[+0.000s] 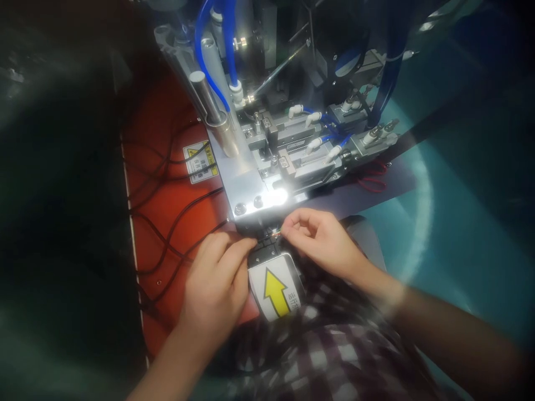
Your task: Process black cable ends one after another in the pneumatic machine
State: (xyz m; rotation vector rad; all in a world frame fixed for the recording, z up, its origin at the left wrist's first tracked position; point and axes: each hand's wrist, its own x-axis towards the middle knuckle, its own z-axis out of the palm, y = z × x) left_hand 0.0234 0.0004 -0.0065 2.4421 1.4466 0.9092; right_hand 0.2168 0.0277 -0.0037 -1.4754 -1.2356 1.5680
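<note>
A thin, small part (275, 234) lies between my two hands, just below the front edge of the machine's metal plate (246, 189). My right hand (320, 239) has thumb and index finger pinched at the right end of this part. On the other side, my left hand (219, 273) is closed, its thumb and index fingertips together beside a dark fixture; what they hold, if anything, is too small to name. Under the fingertips sits a white label with a yellow arrow (276, 289).
Metal cylinders with white fittings (313, 146) and blue tubes (229, 44) rise behind the hands. Black cables (167, 239) cross the orange surface (154, 223) at left, near a warning label (201, 162). A teal surface (460, 167) spreads at right.
</note>
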